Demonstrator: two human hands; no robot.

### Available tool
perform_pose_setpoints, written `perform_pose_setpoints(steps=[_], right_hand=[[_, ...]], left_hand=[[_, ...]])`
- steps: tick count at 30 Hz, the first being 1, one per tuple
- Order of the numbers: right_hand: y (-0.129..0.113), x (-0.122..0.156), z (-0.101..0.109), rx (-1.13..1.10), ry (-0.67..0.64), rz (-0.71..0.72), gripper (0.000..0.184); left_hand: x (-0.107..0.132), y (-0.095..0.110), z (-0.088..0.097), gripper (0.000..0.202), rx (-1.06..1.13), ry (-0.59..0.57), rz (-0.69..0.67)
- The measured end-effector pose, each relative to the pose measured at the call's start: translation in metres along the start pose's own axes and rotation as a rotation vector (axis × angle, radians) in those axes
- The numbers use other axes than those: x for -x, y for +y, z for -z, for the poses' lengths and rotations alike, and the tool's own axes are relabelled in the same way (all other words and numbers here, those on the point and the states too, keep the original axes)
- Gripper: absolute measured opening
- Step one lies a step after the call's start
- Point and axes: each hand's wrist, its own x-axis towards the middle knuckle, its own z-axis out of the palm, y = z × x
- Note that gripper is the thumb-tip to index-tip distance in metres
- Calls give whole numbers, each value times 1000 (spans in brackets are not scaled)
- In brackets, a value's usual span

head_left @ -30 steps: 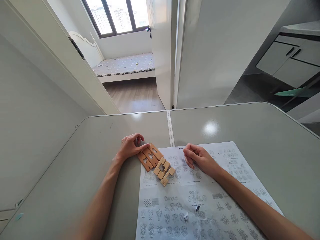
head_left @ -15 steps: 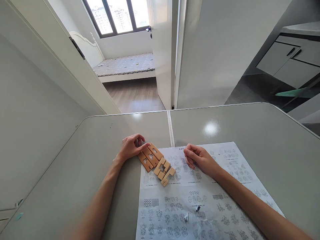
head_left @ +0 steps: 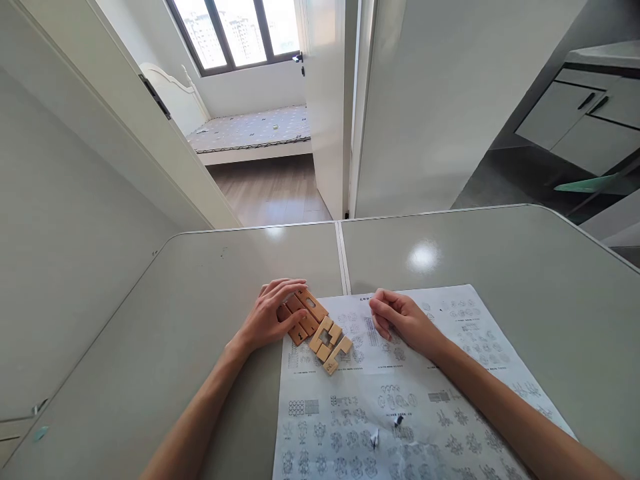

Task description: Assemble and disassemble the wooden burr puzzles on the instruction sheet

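Observation:
My left hand (head_left: 275, 312) lies over several flat, darker wooden slats with cut-out slots (head_left: 311, 305). Its fingers are apart, the index reaching toward the far end and the thumb resting across the middle; part of the slats is hidden under it. Beside them, nearer me, sit paler notched wooden blocks placed around a small gap (head_left: 320, 343). A separate pale notched wooden piece (head_left: 338, 355) touches or nearly touches these blocks. To the right, my right hand (head_left: 397, 317) rests on the printed sheet (head_left: 370, 393), its fingers curled in and nothing visible in them.
The sheet shows rows of small diagrams, and small dark and whitish scraps (head_left: 398, 421) lie on it. The grey table (head_left: 240, 260) has a seam strip (head_left: 343, 260) across its middle. Past the far edge are a door (head_left: 327, 100), a bed (head_left: 255, 127) and cabinets (head_left: 575, 117).
My left hand has moved right and spread farther over the slotted slats, covering more of them. The pale blocks and my right hand have hardly moved.

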Motion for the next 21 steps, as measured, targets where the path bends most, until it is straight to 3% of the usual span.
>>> perform_pose_setpoints(steps=[4, 7, 12, 21], right_hand=[[2, 0, 1, -7, -1, -3, 43], [2, 0, 1, -4, -2, -8, 43], [2, 1, 2, 23, 9, -17, 44], [-1, 2, 1, 22, 6, -24, 43]], left_hand=[[1, 8, -5, 31, -107, -51, -76], [0, 13, -7, 26, -163, -5, -86], [0, 14, -9, 24, -216, 81, -19], [0, 9, -13, 26, -235, 104, 51]])
